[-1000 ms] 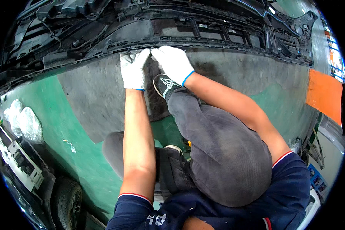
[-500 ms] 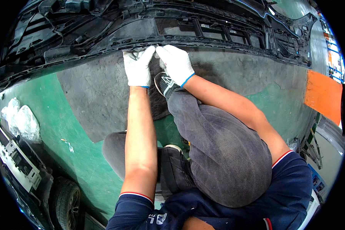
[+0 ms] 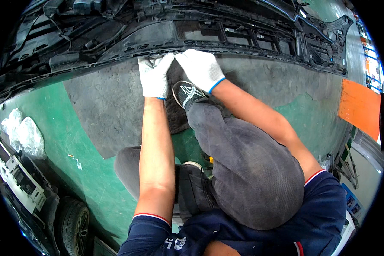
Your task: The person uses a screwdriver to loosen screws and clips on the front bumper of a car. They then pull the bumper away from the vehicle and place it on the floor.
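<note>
Head view: black car part (image 3: pixel 153 34) spans top of frame. Left hand (image 3: pixel 154 79), white-gloved, upper centre, at its lower edge; fingers curled, can't tell if clamped. Right hand (image 3: pixel 201 68), gloved, just beside, same edge; fingers together, grip unclear. Grey mat (image 3: pixel 104 106) below, tyre (image 3: pixel 72 226) lower left.

- Bright, even light here, the green floor (image 3: pixel 94 170) reading clearly!
- Up the right rim, white glare above the orange panel (image 3: pixel 359 109).
- Down left, it's dim, with dark shadow beside the tyre (image 3: pixel 71 226).
- Fisheye bending the long black part (image 3: pixel 149 35), black swallowing the corners.
- Crisp centre, softer edges!
</note>
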Tool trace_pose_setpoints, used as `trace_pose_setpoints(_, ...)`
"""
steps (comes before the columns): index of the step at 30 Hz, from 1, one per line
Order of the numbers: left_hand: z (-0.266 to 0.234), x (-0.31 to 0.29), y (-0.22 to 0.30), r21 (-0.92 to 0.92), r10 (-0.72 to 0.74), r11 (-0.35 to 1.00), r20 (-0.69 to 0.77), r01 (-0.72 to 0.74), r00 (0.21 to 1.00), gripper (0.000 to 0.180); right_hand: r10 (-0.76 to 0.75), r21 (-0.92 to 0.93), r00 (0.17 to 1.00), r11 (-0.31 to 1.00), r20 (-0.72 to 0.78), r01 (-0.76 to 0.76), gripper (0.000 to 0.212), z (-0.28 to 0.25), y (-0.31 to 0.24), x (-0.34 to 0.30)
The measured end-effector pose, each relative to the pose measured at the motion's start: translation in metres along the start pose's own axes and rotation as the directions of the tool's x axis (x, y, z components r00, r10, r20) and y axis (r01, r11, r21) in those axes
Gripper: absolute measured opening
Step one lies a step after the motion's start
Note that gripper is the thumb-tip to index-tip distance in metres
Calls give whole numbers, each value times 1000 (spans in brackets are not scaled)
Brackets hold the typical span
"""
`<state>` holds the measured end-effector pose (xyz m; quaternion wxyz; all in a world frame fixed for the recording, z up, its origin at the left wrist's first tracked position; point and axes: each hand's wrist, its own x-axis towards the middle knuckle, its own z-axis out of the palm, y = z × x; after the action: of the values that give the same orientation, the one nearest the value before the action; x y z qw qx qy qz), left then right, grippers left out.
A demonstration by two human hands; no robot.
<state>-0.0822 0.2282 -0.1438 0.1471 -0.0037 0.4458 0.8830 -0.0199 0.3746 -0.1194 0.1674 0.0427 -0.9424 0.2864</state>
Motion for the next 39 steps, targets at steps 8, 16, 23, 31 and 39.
trace_pose_setpoints(8, -10, 5, 0, 78, -131, 988, -27, 133, 991, 69, 324, 263, 926, 892, 194, -367, 34, -12, -8, -15)
trace_pose_setpoints(16, -5, -4, -6, 2, -39, 999, -35, 40, 999, 66, 558, 7, 764, 806, 322, -592, 43, -3, 13, -55)
trace_pose_setpoints(23, -11, -1, -11, 49, -93, 994, -36, 95, 995, 79, 444, 43, 706, 830, 551, -556, 49, -17, 32, -41)
trace_pose_setpoints(31, -11, 0, -13, 20, -73, 997, -20, 73, 997, 79, 571, -102, 796, 820, 202, -563, 42, 4, 21, -47)
trace_pose_setpoints(39, -14, 1, -13, 105, -67, 992, -31, 70, 997, 75, 407, 139, 731, 817, 547, -560, 55, -7, 27, -41)
